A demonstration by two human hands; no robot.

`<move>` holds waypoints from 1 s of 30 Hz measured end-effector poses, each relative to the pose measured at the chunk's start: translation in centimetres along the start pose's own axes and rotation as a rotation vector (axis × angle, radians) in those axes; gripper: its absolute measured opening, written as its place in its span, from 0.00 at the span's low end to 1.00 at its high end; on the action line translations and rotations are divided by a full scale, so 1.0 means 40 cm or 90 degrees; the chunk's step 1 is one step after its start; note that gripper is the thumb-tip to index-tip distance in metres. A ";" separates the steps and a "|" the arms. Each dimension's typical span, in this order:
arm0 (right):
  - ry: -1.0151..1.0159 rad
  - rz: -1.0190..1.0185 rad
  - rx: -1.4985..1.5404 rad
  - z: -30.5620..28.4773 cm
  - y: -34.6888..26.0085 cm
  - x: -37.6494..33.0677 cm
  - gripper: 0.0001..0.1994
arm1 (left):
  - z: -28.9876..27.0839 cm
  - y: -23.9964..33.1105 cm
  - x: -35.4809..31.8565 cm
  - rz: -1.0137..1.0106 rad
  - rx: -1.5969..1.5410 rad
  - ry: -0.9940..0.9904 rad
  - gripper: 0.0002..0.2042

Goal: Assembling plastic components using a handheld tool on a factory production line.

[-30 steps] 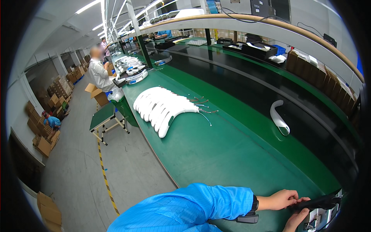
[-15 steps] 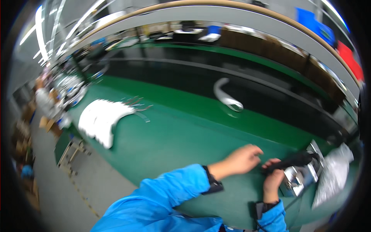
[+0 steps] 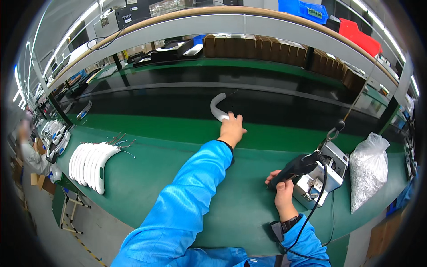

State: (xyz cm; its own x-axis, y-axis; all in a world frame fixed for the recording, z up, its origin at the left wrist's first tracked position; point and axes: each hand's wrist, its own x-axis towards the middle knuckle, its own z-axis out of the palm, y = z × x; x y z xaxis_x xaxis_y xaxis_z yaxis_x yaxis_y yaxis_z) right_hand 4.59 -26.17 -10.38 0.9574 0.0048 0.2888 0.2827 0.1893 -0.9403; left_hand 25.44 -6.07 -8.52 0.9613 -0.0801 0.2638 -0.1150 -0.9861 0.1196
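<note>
My left hand (image 3: 232,130) reaches out over the far side of the bench, fingers apart. Its fingertips lie over the near end of a curved white plastic piece (image 3: 216,105), which rests on the black conveyor belt (image 3: 169,100); a thin wire sticks out of the piece's far end. On the right, my right hand (image 3: 283,196) wraps around the lower end of a black corded electric screwdriver (image 3: 299,166), held at a slant. A grey metal box-shaped device (image 3: 334,159) stands right beside it, partly covered by the screwdriver.
Several matching white curved pieces (image 3: 91,163) with wires lie in a row on the green bench (image 3: 178,178) at left. A clear bag of small pale parts (image 3: 368,171) stands at right. Above the belt runs a shelf (image 3: 195,24); a person (image 3: 33,151) is at far left.
My left hand has moved forward from near the screwdriver to the white piece on the belt. My right hand still holds the screwdriver. The whole view has turned to the right.
</note>
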 end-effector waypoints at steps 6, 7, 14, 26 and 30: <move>-0.003 -0.013 0.006 -0.013 -0.005 -0.007 0.40 | -0.110 -0.139 0.009 -0.018 -0.386 0.362 0.11; -0.011 -0.022 0.005 -0.009 -0.013 -0.013 0.40 | -0.128 -0.213 0.017 -0.107 -0.540 0.298 0.08; 0.092 -0.126 -0.033 0.003 -0.034 -0.027 0.42 | -0.397 -0.312 -0.260 -0.172 -1.006 -0.035 0.12; 0.179 -0.307 -0.088 -0.007 -0.128 -0.042 0.44 | -0.417 -0.287 -0.455 -0.076 -1.084 -0.305 0.13; 0.146 -0.259 -0.098 -0.038 -0.208 -0.091 0.44 | -0.410 -0.219 -0.487 -0.003 -0.896 -0.424 0.13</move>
State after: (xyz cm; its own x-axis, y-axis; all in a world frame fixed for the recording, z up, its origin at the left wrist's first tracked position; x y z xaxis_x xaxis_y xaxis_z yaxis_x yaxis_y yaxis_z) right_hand -1.15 -29.26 -3.88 0.7511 -0.2593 0.6072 0.6251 -0.0169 -0.7804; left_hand 3.62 6.50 0.99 0.8520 -0.5013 -0.1508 0.1210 -0.0917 0.9884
